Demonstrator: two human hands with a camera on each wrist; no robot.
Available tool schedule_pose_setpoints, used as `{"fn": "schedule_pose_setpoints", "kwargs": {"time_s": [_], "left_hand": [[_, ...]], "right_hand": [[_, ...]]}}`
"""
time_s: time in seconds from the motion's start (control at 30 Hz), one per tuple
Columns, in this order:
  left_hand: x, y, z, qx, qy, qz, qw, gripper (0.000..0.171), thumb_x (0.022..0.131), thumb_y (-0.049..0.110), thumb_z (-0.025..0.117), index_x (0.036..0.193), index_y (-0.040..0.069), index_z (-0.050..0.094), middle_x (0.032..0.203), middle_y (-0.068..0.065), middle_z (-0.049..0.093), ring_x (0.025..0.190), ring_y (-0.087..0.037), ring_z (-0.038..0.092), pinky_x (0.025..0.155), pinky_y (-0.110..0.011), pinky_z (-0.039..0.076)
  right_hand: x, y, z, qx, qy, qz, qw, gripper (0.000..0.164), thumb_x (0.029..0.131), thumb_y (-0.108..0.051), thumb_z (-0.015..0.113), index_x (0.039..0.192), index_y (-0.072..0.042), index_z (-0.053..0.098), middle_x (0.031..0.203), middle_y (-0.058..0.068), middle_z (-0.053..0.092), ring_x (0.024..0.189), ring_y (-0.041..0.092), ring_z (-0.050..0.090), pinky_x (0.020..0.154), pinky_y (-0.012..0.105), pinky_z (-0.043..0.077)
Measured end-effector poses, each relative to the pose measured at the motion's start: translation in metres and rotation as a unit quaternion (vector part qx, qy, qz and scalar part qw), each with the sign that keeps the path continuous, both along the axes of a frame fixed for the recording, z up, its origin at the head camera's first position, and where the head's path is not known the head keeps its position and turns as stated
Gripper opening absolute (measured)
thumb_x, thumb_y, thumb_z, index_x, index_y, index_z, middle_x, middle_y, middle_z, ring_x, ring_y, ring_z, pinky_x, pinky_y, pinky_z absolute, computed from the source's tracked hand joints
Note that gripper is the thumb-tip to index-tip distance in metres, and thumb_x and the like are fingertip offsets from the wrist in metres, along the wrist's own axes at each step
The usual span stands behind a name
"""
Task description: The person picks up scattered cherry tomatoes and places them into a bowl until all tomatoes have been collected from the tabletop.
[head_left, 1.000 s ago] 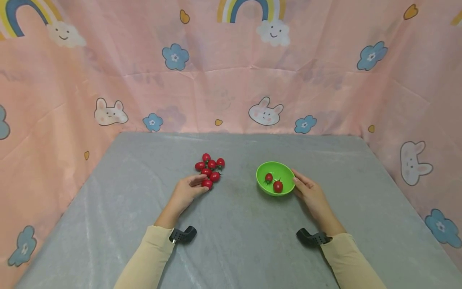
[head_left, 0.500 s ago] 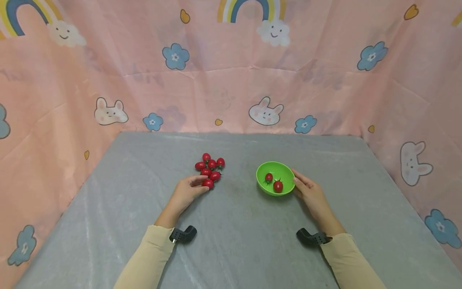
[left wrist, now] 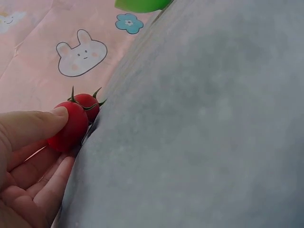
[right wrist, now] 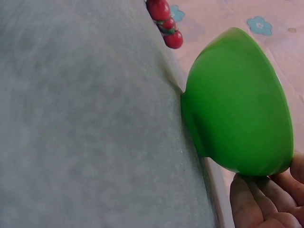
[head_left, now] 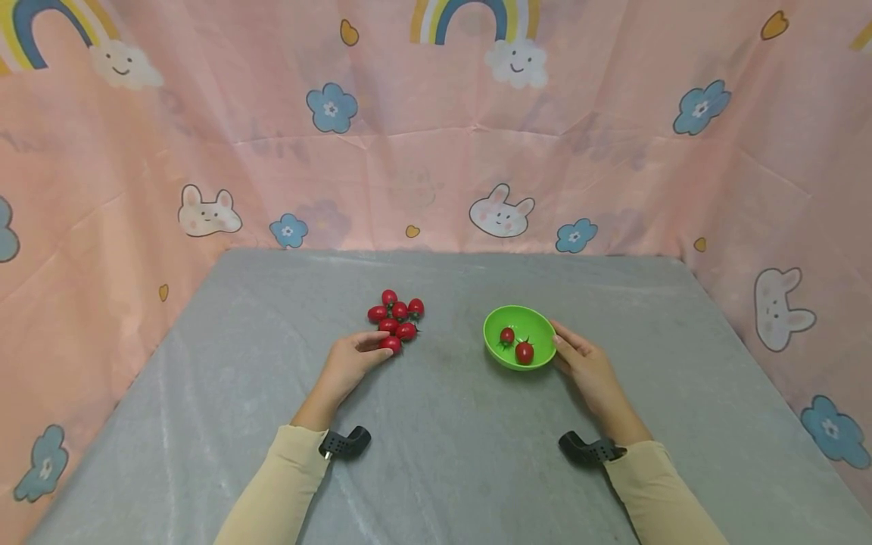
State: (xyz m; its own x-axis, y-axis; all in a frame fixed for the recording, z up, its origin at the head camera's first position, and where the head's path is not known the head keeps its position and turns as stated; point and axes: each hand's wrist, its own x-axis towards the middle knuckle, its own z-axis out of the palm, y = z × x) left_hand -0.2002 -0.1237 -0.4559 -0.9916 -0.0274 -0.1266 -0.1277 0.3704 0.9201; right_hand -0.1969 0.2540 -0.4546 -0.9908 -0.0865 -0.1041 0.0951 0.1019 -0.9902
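Note:
My left hand (head_left: pixel 349 367) pinches a red cherry tomato (head_left: pixel 390 344) at the near end of a loose cluster of cherry tomatoes (head_left: pixel 400 310). In the left wrist view, the thumb presses on that tomato (left wrist: pixel 69 128) with the fingers behind and under it. Another tomato (left wrist: pixel 87 105) with a green stem sits just beyond. On the right, my right hand (head_left: pixel 591 372) holds the side of a green bowl (head_left: pixel 500 356), thumb at the rim and fingers against the outer wall. Two cherry tomatoes (head_left: pixel 524 352) lie inside the bowl, which stands on the table.
A grey cloth covers the table (head_left: pixel 450 454). Behind and at both sides hangs a pink curtain (head_left: pixel 409 166) printed with rabbits, flowers and rainbows. Each wrist wears a black camera band (head_left: pixel 346 443).
The pinched tomato has shifted very slightly left, with the left fingertips. My right hand and the bowl keep their place.

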Motion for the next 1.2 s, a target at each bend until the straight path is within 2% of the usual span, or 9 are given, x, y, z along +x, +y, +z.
{"fn": "schedule_pose_setpoints", "kwargs": {"time_s": [0.37,0.57,0.83,1.03,1.2], "left_hand": [[0.0,-0.001,-0.001,0.022,0.003,0.013,0.9997,0.039,0.088,0.015,0.075,0.125,0.008,0.069,0.125,-0.014,0.07,0.118,-0.025,0.063,0.098,-0.038,0.049],[-0.001,-0.002,-0.001,0.027,0.004,0.018,0.9995,0.038,0.088,0.018,0.075,0.124,0.008,0.07,0.124,-0.014,0.07,0.116,-0.023,0.063,0.091,-0.03,0.048],[-0.001,-0.002,0.006,0.038,0.007,0.022,0.999,0.04,0.088,0.02,0.076,0.125,0.007,0.069,0.125,-0.015,0.07,0.118,-0.023,0.062,0.09,-0.024,0.047],[-0.002,-0.003,0.01,0.055,0.009,0.023,0.9982,0.041,0.086,0.02,0.077,0.124,0.007,0.07,0.124,-0.014,0.07,0.116,-0.02,0.062,0.087,-0.02,0.047],[-0.002,-0.001,0.018,0.057,0.001,0.021,0.9982,0.04,0.086,0.023,0.078,0.124,0.011,0.071,0.124,-0.011,0.07,0.118,-0.018,0.059,0.091,-0.026,0.049]], "right_hand": [[0.001,0.0,0.0,0.01,0.0,0.003,1.0,0.058,0.106,-0.03,0.047,0.154,-0.002,0.031,0.162,0.015,0.028,0.117,-0.019,0.05,0.095,0.01,0.046],[0.001,0.0,-0.001,0.012,0.002,0.001,1.0,0.057,0.106,-0.03,0.047,0.154,-0.002,0.032,0.161,0.016,0.029,0.111,-0.021,0.052,0.094,0.01,0.046],[0.001,0.001,0.0,0.012,-0.002,-0.001,1.0,0.057,0.106,-0.03,0.047,0.154,-0.004,0.032,0.161,0.015,0.029,0.111,-0.021,0.052,0.094,0.01,0.046],[0.001,0.002,0.002,0.032,-0.01,0.001,0.999,0.058,0.106,-0.034,0.046,0.155,-0.008,0.031,0.162,0.011,0.029,0.125,-0.012,0.049,0.095,0.01,0.046],[0.001,0.002,0.001,0.028,-0.008,0.005,1.0,0.058,0.106,-0.034,0.046,0.155,-0.007,0.031,0.163,0.011,0.028,0.128,-0.01,0.048,0.095,0.01,0.046]]}}
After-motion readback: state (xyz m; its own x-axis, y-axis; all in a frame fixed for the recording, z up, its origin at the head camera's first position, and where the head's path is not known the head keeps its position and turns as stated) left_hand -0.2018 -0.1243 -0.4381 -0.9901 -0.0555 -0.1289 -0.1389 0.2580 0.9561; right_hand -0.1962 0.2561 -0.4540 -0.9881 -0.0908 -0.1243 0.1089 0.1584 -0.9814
